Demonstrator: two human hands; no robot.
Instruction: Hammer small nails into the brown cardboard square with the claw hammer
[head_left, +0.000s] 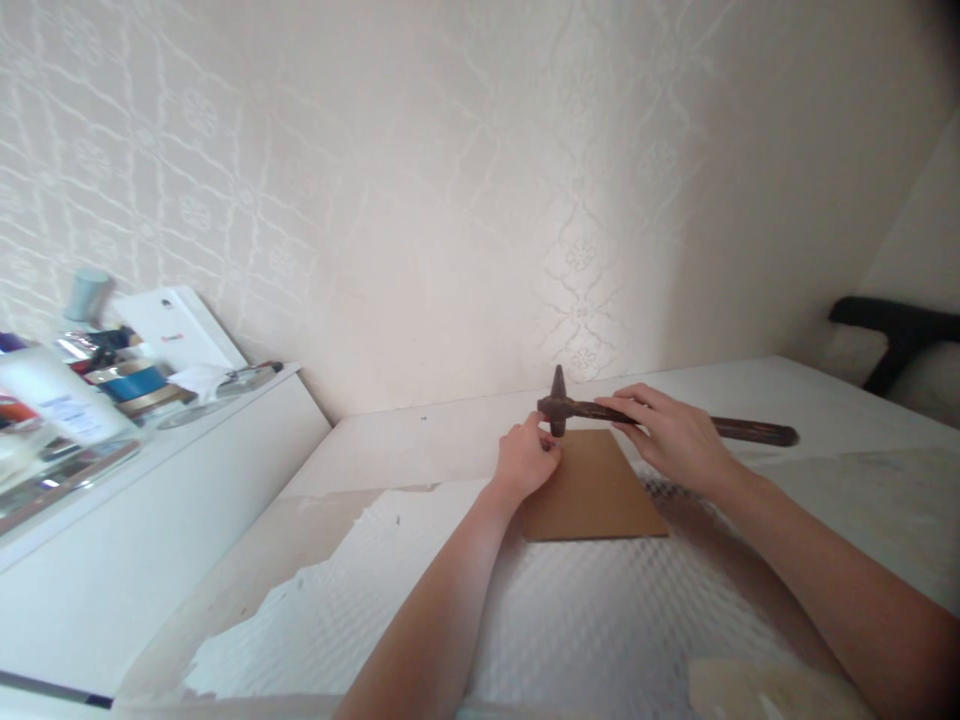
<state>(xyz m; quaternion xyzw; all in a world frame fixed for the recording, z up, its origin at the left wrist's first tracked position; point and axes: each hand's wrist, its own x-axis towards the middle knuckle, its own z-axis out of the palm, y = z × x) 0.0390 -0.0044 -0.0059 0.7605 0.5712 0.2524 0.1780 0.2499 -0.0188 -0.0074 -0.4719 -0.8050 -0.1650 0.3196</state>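
My right hand grips a dark hammer partway along its wooden handle. The hammer's head is upright over the far left corner of a flat brown board, its lower face close above my left fingers. Resting at that corner, my left hand has its fingers pinched together. Something small and dark shows at its fingertips, too small to name; it may be a nail. The board lies on a quilted, silvery-white sheet spread over the table.
On the left, a white cabinet carries a crowd of items, among them a white box, a blue roll of tape and a white tube. A patterned wall stands behind the table. A black chair part is at the right.
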